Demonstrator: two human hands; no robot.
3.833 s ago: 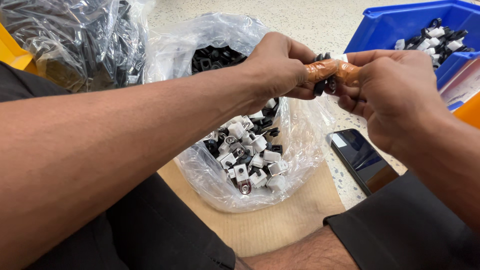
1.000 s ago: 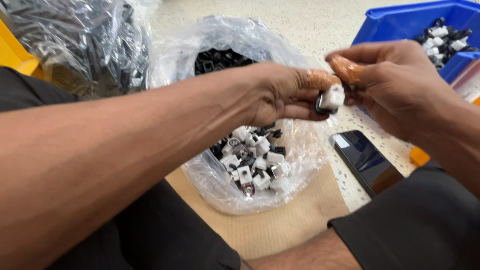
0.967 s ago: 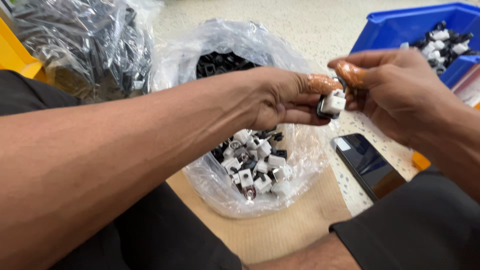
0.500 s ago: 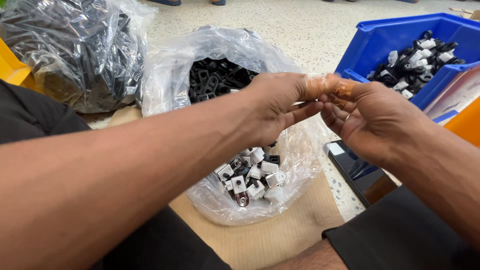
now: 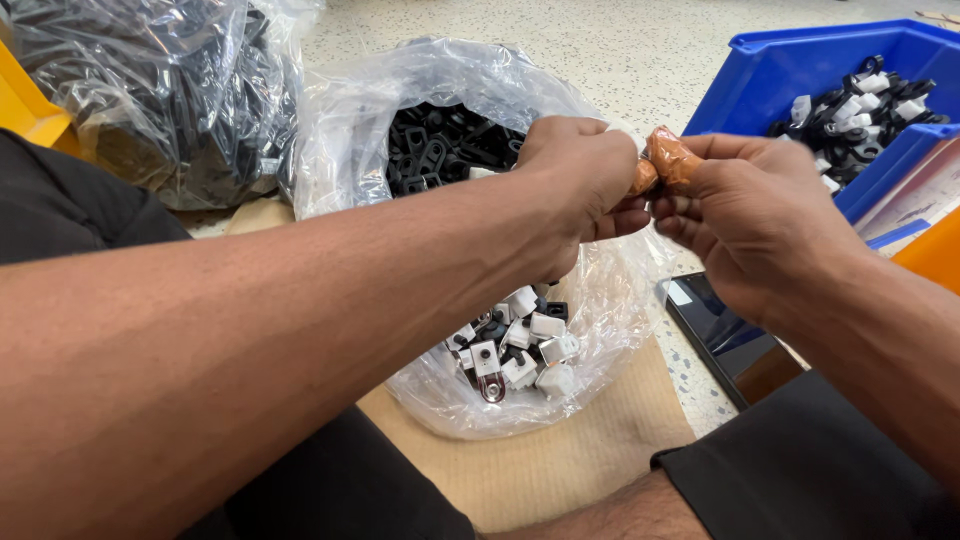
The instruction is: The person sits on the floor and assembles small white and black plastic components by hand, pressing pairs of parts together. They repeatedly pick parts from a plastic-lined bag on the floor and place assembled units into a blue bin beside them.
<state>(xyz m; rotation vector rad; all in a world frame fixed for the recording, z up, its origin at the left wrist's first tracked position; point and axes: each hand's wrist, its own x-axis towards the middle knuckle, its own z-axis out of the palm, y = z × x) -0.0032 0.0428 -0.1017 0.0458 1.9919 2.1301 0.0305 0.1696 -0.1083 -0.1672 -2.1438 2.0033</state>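
Two forearms fill the near half of the view, and both hands meet above a clear plastic bag [image 5: 400,110] that lies open on a sheet of brown paper [image 5: 560,460]. That bag holds small black clips [image 5: 440,145] at its far end and small white clips [image 5: 525,350] at its near end. Far left sits a second plastic bag [image 5: 150,90], full of dark parts. Far right stands a blue bin [image 5: 760,80] with black and white assembled pieces [image 5: 860,110] inside. A dark phone [image 5: 715,330] lies on the speckled floor, near right, just beside the clear bag.

The left hand [image 5: 575,175] and right hand [image 5: 750,220] are curled with fingertips pressed together, orange finger covers [image 5: 670,160] showing where they touch. Whatever they pinch is hidden between the fingers, so I cannot tell what it is.
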